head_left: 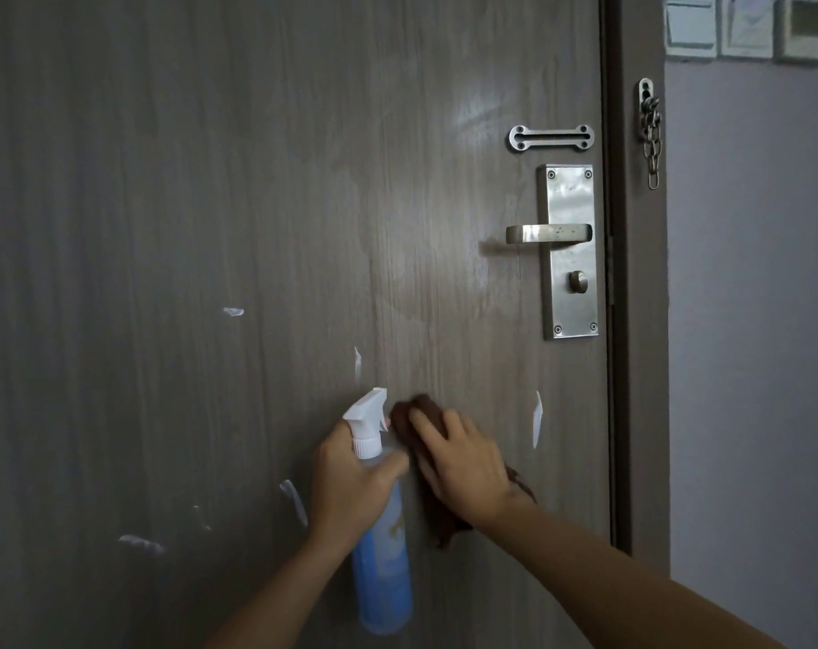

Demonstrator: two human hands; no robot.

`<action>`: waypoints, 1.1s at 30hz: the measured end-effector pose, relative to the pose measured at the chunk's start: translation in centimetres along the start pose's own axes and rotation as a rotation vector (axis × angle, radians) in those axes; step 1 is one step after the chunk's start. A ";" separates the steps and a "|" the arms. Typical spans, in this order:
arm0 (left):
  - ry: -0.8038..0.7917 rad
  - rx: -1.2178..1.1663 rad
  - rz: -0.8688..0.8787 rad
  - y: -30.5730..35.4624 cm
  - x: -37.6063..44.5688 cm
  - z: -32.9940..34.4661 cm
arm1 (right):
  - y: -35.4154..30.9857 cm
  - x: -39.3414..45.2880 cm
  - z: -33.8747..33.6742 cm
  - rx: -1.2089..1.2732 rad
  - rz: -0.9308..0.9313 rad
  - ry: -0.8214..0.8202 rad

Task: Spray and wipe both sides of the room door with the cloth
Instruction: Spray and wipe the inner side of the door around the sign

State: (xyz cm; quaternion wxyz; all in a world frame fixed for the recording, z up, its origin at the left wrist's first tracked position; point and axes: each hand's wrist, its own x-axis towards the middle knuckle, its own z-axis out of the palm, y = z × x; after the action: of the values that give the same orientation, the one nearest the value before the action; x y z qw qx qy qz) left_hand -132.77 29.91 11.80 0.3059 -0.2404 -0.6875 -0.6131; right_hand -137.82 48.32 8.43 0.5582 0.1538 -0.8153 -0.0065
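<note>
Head view: grey-brown wood-grain room door fills frame, closed against frame at right. Right hand, fingers flat, presses brown crumpled cloth onto door below brushed-steel lever handle. Left hand curled round blue plastic spray bottle with white trigger head, just left of cloth. White scuffs right of cloth, more at left.

Judgement: keep palm pressure even, overlap strokes, follow grain, work outward over scuffs; hold nozzle clear of cloth.
</note>
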 end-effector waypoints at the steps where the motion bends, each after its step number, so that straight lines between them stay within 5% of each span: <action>1: -0.008 -0.002 -0.001 0.0 -0.1 -0.1 | 0.1 -0.8 0.1 -0.021 -0.048 -0.027; 10: -0.072 -0.087 -0.032 0.3 -0.8 -0.5 | 3.6 7.9 -3.7 0.061 0.544 0.240; 12: -0.049 -0.092 -0.030 0.1 -0.7 -0.5 | 2.3 6.7 -2.8 0.015 0.444 0.205; 17: -0.030 -0.039 -0.048 -0.3 -1.3 -0.4 | 1.8 -1.1 -0.7 -0.133 -0.189 -0.088; 19: -0.051 -0.043 -0.062 -0.3 -1.6 -0.7 | 2.9 0.1 -1.4 -0.159 -0.120 -0.042; 24: -0.075 -0.022 -0.064 -0.4 -1.8 -0.5 | 3.7 5.2 -3.6 -0.054 0.488 0.140; 27: -0.035 -0.032 -0.063 -0.3 -1.8 0.3 | 1.0 3.0 -2.5 -0.096 0.320 0.071; 30: -0.023 -0.034 -0.048 -0.2 -1.7 1.4 | -0.3 -0.8 -1.3 -0.035 0.085 -0.179; 33: -0.052 -0.037 -0.046 0.1 -2.1 2.4 | 1.4 -2.5 -3.4 0.233 0.269 -0.194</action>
State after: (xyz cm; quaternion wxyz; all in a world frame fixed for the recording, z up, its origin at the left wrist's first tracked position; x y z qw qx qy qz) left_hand -131.53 32.37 10.22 0.2693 -0.2460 -0.6891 -0.6262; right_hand -134.25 50.87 7.67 0.4513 0.1055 -0.8737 0.1477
